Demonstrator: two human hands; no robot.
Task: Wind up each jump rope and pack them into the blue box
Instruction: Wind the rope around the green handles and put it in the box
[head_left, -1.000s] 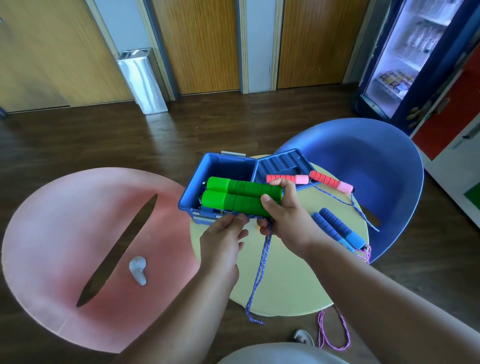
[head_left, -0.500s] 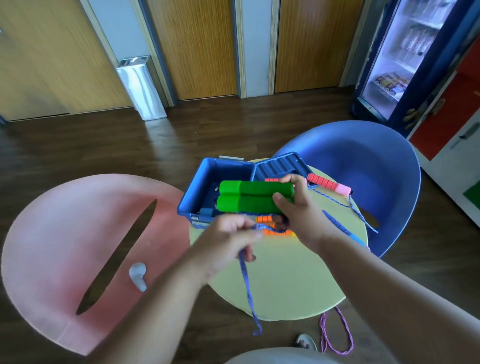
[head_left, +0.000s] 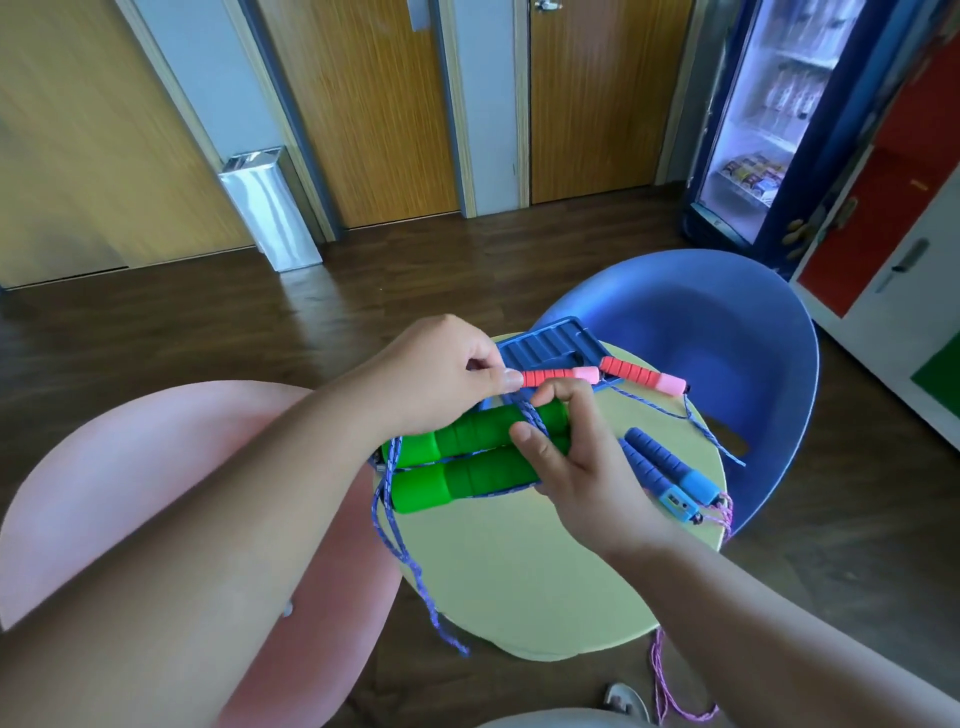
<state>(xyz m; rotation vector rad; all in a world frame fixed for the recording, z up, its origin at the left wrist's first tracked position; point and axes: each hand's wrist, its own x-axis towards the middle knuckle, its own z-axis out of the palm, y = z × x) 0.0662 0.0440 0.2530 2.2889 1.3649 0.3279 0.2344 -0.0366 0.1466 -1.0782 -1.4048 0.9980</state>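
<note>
My right hand (head_left: 582, 467) grips the two green handles (head_left: 462, 462) of a jump rope side by side above the round yellow table (head_left: 519, 571). My left hand (head_left: 441, 374) pinches that rope's blue cord (head_left: 535, 415) above the handles; a loop of cord hangs down to the left past the table edge. The blue box is mostly hidden behind my hands; only its open lid (head_left: 550, 345) shows. A red and pink-handled rope (head_left: 634, 374) lies by the lid. A blue-handled rope (head_left: 670, 478) lies at the table's right edge.
A pink chair (head_left: 130, 493) stands to the left of the table and a blue chair (head_left: 727, 338) behind it to the right. A pink cord (head_left: 670, 691) hangs off the table to the dark wood floor. A drinks fridge (head_left: 769, 119) stands far right.
My left hand has risen from below the green handles to above them, carrying the blue cord up and over. The handles have tilted, and my hands now cover most of the blue box.
</note>
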